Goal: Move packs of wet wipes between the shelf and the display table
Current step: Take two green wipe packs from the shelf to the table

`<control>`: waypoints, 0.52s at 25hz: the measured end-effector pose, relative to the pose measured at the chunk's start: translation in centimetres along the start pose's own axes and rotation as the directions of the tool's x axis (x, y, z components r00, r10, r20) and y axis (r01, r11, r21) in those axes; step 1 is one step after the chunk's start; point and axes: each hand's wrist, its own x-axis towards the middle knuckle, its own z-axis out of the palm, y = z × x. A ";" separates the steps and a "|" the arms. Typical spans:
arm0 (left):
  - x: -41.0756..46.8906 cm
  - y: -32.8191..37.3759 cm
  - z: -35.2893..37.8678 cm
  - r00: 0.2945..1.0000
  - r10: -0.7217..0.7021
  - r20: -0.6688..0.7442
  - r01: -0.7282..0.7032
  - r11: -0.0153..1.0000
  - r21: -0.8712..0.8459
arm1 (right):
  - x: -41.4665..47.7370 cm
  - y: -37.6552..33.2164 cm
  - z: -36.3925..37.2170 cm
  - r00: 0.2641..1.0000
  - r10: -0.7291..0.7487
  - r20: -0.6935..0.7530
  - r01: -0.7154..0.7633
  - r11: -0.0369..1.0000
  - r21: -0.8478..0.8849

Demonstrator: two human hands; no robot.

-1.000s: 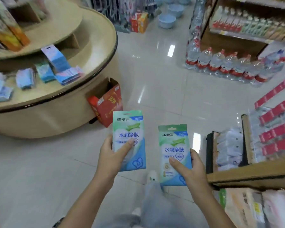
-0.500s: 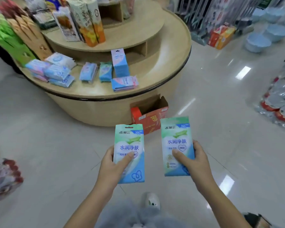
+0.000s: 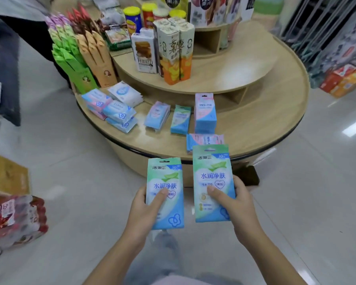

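Observation:
My left hand (image 3: 144, 210) grips a green-and-blue pack of wet wipes (image 3: 167, 182) upright, thumb across its front. My right hand (image 3: 234, 204) holds a second, matching pack (image 3: 212, 167) a little higher, thumb on its face. Both packs hang over the floor just in front of the round wooden display table (image 3: 265, 130). On the table's lower tier lie several other wipe packs: a blue-and-white pile (image 3: 111, 108) at the left, a blue stack (image 3: 157, 116), a green stack (image 3: 181, 120), an upright pink-and-blue stack (image 3: 205, 114) and a flat pink one (image 3: 206, 138).
Snack boxes (image 3: 175, 50) and canisters stand on the table's upper tier, with green and tan packets (image 3: 80, 58) at the left. A red pack of bottles (image 3: 17, 219) and a cardboard box (image 3: 6, 173) sit on the floor at the left. Glossy tiled floor surrounds the table.
The view has swung left from the shelf aisle and closed in on the display table. Both hands still hold their packs, the right one now slightly higher.

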 end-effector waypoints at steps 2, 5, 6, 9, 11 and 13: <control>4.3 3.0 -0.5 0.999 0.025 0.032 -0.025 1.000 -0.008 | 3.4 -1.1 3.5 0.999 0.024 0.036 -0.026 0.999 0.045; 9.8 6.7 -0.2 0.996 0.049 0.075 -0.048 0.999 -0.015 | 7.9 -2.7 7.9 0.994 0.039 0.104 -0.052 0.991 0.124; 11.4 7.6 0.1 0.994 0.053 0.095 -0.051 0.999 -0.019 | 9.3 -3.1 9.0 0.993 0.042 0.110 -0.056 0.991 0.123; 16.3 9.8 1.5 0.988 0.038 0.150 -0.037 0.999 -0.012 | 14.2 -3.6 11.6 0.998 0.026 0.055 -0.031 0.996 0.086; 19.7 10.4 2.5 0.986 0.009 0.165 -0.006 1.000 -0.021 | 17.6 -3.8 12.7 1.000 -0.013 0.012 0.013 1.000 0.018; 23.3 10.9 3.9 0.982 -0.033 0.186 0.042 0.998 -0.046 | 21.4 -3.7 13.3 0.999 0.001 0.046 -0.003 0.998 0.062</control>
